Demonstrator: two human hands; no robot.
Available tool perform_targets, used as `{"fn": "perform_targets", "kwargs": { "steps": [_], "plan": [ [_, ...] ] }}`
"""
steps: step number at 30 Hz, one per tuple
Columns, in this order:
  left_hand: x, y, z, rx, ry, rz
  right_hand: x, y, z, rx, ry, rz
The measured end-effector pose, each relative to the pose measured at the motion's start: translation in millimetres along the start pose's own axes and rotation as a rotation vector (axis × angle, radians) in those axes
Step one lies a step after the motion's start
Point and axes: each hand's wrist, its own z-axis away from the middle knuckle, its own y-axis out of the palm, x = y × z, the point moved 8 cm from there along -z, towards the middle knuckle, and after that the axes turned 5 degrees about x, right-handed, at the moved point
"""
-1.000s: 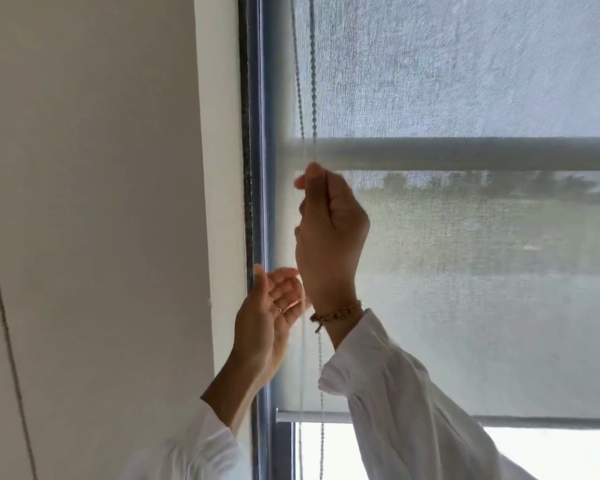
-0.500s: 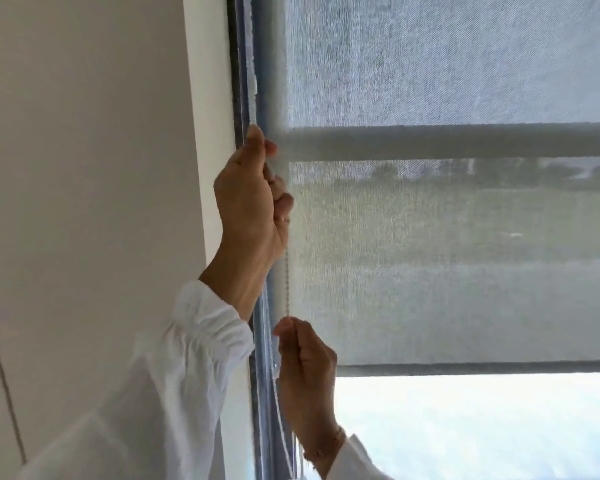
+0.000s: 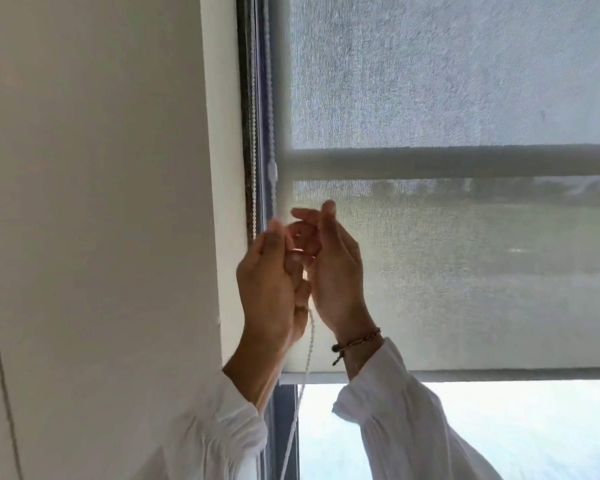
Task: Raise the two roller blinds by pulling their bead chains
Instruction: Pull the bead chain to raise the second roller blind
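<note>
A grey mesh roller blind (image 3: 465, 271) covers the window, and its bottom rail (image 3: 482, 374) hangs above a strip of bare glass. The white bead chain (image 3: 273, 133) runs down the blind's left edge. My left hand (image 3: 269, 292) grips this chain with curled fingers, and the chain leaves below the palm, slanting down to the left. My right hand (image 3: 336, 271) is close beside the left, thumb up and fingers loosely spread toward the chain, with no clear hold on it. A second, thinner chain (image 3: 253, 150) hangs by the frame.
A pale wall (image 3: 101, 202) fills the left side, up to the dark window frame (image 3: 246, 98). A horizontal bar (image 3: 447, 164) shows through the fabric above my hands. Bright bare glass (image 3: 499, 427) lies below the rail. White sleeves cover both forearms.
My left hand has come down from bar height with the chain. My right hand has risen from below to meet it. The bottom rail sits higher than one second ago.
</note>
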Motion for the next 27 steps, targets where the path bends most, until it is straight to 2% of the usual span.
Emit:
{"fn": "perform_targets", "kwargs": {
  "steps": [4,10,14,18,23,27],
  "plan": [
    [25.2,-19.6,27.5,-0.064,-0.092,-0.049,25.6,14.2,-14.1,0.047,0.004,0.009],
    [52.6,-29.4,63.1,-0.083,-0.152,-0.071,36.1,18.6,-30.4,-0.059,0.089,-0.012],
    [59.3,-26.1,62.2,-0.028,-0.158,-0.109,41.7,15.6,-22.4,-0.178,-0.091,0.041],
    [55.0,-30.7,47.4,0.094,-0.241,-0.192,57.0,8.7,-5.7,-0.205,-0.248,0.174],
    [11.7,-15.2,5.3,0.187,-0.202,-0.135,21.9,-8.7,30.3,-0.269,-0.199,0.298],
    [-28.2,13.4,-24.9,0.224,-0.111,-0.216,-32.2,-23.3,68.8,-0.327,-0.093,0.359]
  ]
}}
